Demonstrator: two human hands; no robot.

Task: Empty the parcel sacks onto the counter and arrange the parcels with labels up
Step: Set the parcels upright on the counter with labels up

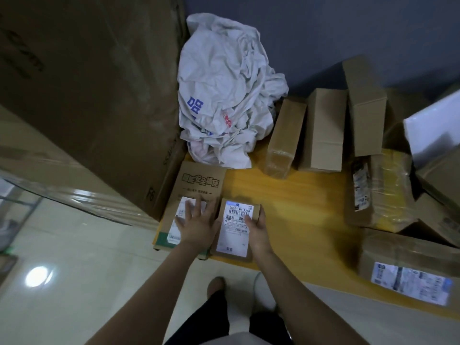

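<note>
Near-left desk point(298, 207) corner: your left hand point(196, 221) flat, fingers spread, on printed box point(199, 181); right hand point(257, 226) grips small brown parcel point(234, 241), label up.

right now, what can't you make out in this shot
Head view only.
Flat box label: mostly under the left hand.
Small box label: fine print too small; right hand grips its edge, covering a corner.
Sack: crumpled, contents hidden.
Back boxes: no labels showing.
Corner box: cut off by the right edge, label blurred.
</note>
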